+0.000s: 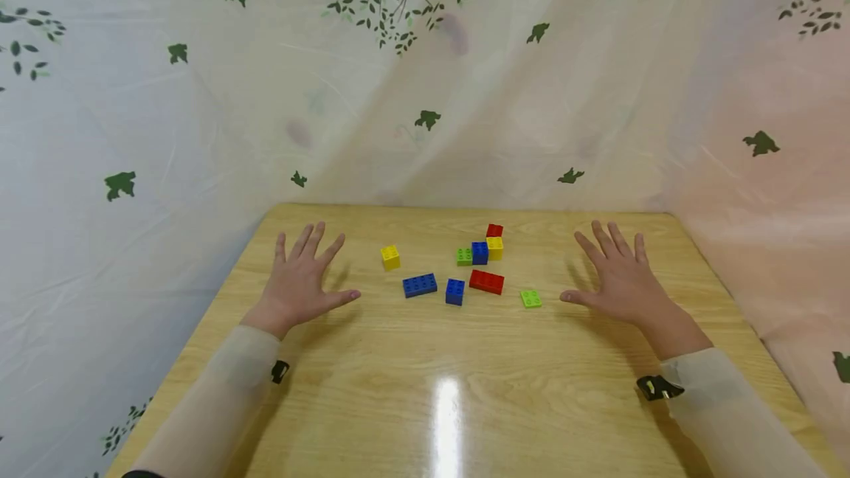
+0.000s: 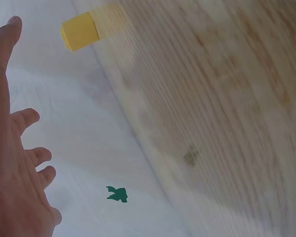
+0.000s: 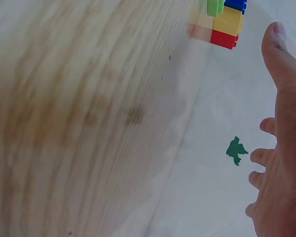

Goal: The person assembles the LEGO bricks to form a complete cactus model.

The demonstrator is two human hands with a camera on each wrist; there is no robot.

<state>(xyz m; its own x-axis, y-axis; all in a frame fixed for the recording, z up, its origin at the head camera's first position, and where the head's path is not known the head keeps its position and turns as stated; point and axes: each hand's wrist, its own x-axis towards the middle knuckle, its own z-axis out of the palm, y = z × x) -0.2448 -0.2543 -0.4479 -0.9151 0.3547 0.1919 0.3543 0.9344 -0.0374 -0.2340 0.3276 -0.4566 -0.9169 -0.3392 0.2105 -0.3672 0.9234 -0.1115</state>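
My left hand point(image 1: 299, 282) is held over the left part of the table, fingers spread and holding nothing. Nearest to it are a yellow brick point(image 1: 390, 257) and a long blue brick point(image 1: 420, 285). Over the right side my right hand point(image 1: 620, 279) is likewise spread, with nothing in it. A flat lime green brick point(image 1: 530, 299) lies closest to its thumb. Between the hands sit a small blue brick point(image 1: 454, 292) and a long red brick point(image 1: 487, 282). Behind them a green brick point(image 1: 464, 257), a blue brick point(image 1: 479, 253), a yellow brick point(image 1: 494, 248) and a red brick point(image 1: 494, 230) stand close together.
The bricks lie on a wooden table point(image 1: 372, 375), which reflects a bright light at the front. A pale curtain point(image 1: 372, 146) with leaf prints surrounds its back and sides. Dark wrist straps point(image 1: 660, 388) sit at both sleeves.
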